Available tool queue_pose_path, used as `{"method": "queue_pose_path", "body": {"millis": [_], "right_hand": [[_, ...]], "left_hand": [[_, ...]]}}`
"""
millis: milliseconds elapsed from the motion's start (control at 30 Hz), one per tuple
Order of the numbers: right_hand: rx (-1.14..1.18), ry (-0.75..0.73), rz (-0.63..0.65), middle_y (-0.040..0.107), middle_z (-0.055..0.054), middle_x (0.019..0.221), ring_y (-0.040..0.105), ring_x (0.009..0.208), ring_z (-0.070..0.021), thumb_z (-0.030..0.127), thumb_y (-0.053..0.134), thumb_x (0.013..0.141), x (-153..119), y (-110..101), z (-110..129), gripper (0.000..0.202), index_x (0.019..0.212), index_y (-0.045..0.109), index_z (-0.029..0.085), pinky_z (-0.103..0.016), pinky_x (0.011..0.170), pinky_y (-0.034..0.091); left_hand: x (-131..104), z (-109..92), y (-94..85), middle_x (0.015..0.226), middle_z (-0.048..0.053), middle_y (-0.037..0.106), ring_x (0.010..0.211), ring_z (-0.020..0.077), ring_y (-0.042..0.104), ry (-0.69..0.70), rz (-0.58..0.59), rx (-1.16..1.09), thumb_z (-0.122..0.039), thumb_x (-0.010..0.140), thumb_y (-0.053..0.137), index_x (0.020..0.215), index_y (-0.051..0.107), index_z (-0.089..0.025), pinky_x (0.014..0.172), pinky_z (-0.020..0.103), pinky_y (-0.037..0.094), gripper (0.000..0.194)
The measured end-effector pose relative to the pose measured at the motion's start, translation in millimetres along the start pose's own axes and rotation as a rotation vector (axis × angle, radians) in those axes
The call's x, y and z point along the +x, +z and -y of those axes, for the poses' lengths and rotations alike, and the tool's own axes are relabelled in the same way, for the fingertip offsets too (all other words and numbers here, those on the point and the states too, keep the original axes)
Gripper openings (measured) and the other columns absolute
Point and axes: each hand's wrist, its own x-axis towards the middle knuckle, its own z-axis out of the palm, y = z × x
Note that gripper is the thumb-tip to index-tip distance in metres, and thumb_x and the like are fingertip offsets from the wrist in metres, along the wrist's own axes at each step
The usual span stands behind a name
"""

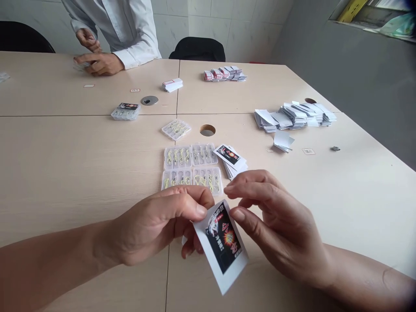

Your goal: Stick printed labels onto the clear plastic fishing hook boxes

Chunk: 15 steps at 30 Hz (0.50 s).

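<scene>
My left hand pinches a printed label card by its upper left corner, thumb on top. The card has a white border and a black panel with red and white print, and it hangs tilted toward me. My right hand is at the card's upper right edge, fingers apart, the thumb tip close to or touching it. Just beyond my hands, several clear plastic boxes with yellow-green corded fishing hooks stand in a block. Beside them lies a stack of similar label cards.
Another clear box lies farther off, near a round table hole. Stacks of folded white cards lie at right, with red-edged ones behind. Across the table, a person in a white shirt handles something clear near stacked boxes.
</scene>
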Motion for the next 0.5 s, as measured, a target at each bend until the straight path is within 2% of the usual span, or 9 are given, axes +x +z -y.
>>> {"method": "queue_pose_path", "body": {"millis": [267,500], "right_hand": [[-0.051,-0.006,0.042,0.060,-0.004,0.104,0.061,0.102,-0.0101,0.006,0.063,0.094,3.3,0.1,0.3,0.015,0.100,0.066,0.020,-0.016,0.079,0.056],[-0.077,-0.072,0.023,0.060,-0.003,0.104,0.061,0.101,-0.0097,0.005,0.061,0.094,1.1,-2.0,3.7,0.015,0.098,0.061,0.019,-0.020,0.088,0.052]], "left_hand": [[-0.8,0.1,-0.3,0.071,0.002,0.069,0.059,0.0090,0.060,-0.025,0.014,0.049,-0.020,0.080,0.068,0.074,0.069,-0.013,0.055,0.014,0.053,0.009],[3.0,-0.7,-0.8,0.066,0.002,0.065,0.050,0.0077,0.057,-0.025,-0.003,-0.017,-0.017,0.084,0.062,0.074,0.069,-0.013,0.046,0.014,0.052,0.013]]}}
